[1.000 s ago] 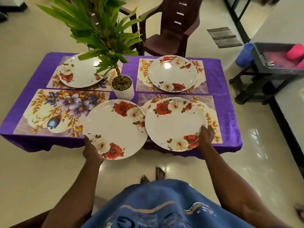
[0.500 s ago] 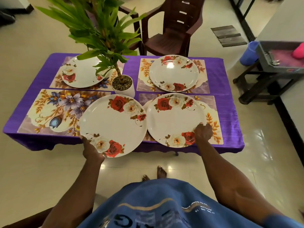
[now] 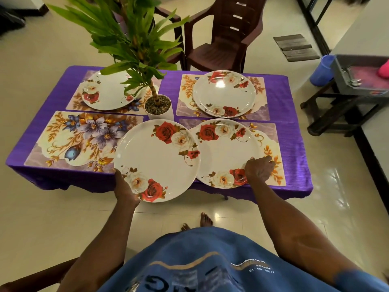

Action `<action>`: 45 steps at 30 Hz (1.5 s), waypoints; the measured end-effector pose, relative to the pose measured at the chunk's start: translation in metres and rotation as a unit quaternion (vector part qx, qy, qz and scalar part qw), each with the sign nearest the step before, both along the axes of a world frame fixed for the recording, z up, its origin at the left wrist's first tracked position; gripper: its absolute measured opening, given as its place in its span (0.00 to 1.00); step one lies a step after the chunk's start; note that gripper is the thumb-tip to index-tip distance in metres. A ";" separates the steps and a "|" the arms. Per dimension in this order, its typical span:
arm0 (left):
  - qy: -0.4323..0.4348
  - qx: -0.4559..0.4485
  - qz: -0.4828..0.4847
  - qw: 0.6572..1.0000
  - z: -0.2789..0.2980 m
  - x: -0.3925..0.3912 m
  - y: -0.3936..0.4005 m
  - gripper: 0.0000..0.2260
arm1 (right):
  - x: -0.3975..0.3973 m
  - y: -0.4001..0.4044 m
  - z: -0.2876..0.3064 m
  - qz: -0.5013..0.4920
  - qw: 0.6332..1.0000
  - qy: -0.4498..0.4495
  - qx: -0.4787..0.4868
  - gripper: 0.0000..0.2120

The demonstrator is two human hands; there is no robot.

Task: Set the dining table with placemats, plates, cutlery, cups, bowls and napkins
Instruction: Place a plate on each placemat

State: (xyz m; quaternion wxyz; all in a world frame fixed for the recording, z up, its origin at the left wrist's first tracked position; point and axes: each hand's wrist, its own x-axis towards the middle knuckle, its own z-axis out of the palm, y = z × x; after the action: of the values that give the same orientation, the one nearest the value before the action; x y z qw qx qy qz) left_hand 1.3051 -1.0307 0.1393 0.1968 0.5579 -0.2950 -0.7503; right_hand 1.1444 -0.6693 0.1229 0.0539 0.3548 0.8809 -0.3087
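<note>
Rose-patterned white plates (image 3: 156, 160), purple tablecloth (image 3: 291, 131)

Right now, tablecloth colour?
Purple tablecloth, plain with a fine ribbed texture; seen in the head view.

— Where does the view look from?

— From the person's head, forward and steeply down. The blue shirt (image 3: 210, 260) fills the near edge, both forearms reaching away from it.

— How close?

— Close; the purple-covered surface (image 3: 292, 131) spans the middle, a brown chair (image 3: 227, 39) stands beyond its far side, floor all around.

— Any second view?

— None.
</note>
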 end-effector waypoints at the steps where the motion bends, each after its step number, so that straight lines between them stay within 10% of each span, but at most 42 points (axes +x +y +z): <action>1: -0.006 -0.002 0.000 1.000 -0.002 0.000 -0.001 0.33 | 0.002 -0.001 0.001 0.035 0.999 0.017 0.032 0.26; 10: -0.010 0.001 -0.044 0.999 -0.009 -0.009 0.003 0.30 | 0.001 -0.012 -0.018 0.418 0.904 -0.027 0.087 0.30; 45: -0.033 0.013 -0.046 0.998 -0.015 -0.006 0.002 0.30 | -0.024 -0.012 -0.016 0.423 0.899 -0.072 0.084 0.29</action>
State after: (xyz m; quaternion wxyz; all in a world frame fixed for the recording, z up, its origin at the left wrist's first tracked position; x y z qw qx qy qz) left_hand 1.2993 -1.0283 0.1239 0.1449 0.5705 -0.3165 -0.7439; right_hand 1.1205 -0.6811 0.1065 0.2127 -0.0263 0.9644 -0.1549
